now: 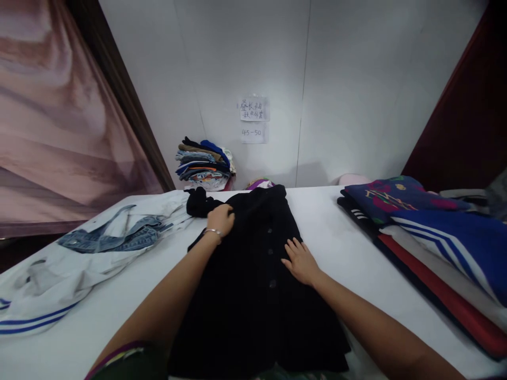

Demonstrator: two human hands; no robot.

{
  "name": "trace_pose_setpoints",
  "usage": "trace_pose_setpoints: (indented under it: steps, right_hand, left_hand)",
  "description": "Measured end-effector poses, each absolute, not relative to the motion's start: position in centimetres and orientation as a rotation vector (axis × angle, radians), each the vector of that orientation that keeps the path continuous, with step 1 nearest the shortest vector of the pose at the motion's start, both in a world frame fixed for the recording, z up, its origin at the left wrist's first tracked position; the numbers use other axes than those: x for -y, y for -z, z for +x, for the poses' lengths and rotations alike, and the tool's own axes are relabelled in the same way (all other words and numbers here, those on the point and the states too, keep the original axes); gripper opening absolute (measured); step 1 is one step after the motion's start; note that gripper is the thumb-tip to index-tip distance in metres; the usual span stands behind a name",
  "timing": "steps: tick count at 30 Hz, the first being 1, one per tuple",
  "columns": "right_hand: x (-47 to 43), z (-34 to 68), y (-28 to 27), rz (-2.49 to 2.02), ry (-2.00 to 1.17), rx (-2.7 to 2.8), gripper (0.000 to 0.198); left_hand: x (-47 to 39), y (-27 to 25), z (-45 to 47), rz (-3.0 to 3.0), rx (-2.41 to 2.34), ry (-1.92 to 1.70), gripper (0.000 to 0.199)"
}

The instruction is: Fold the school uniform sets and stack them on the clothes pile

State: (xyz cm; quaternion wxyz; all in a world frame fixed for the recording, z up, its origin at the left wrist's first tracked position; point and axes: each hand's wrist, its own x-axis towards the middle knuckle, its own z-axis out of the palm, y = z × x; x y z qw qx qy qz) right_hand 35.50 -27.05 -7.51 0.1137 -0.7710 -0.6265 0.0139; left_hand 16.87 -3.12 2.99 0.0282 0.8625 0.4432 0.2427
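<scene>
The right hand [303, 262], fingers spread, is apparently steadying the black button-front coat [237, 301]; the left hand [221, 219] is resting curled, grip unclear.

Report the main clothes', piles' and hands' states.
Black buttoned cloth garment: spread out, partly bunched
Blue-striped white cloth garment: rumpled
Blue denim garment: rumpled
Right multicoloured clothing pile: folded
Far multicoloured clothing pile: folded
Left hand: curled on black garment
Right hand: flat on black garment

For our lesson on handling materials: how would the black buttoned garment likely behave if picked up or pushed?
The black garment would probably hang floppy when lifted, as its cloth bunches beside the left hand. Pushed, it would likely slide or wrinkle rather than roll, since it lies spread out on the white table.
</scene>
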Motion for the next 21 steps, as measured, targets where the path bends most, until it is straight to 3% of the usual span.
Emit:
trace_pose_setpoints:
  steps: [5, 14, 21]
  right_hand:
    - [27.2, 35.3, 6.2, -2.269, -0.008, 1.904, 0.054]
    - [20.7, 40.4, 2.0, -2.224, 0.016, 1.719, 0.053]
    - [10.8, 45.2, 3.2, -2.358, -0.114, 1.523, 0.056]
  left_hand:
    - [6.8, -1.6, 25.5, 2.753, -0.948, -0.588, 0.024]
    - [2.0, -0.7, 31.5, 2.538, -1.166, -0.496, 0.034]
    - [-5.5, -0.2, 32.8, 2.324, -1.356, -0.351, 0.037]
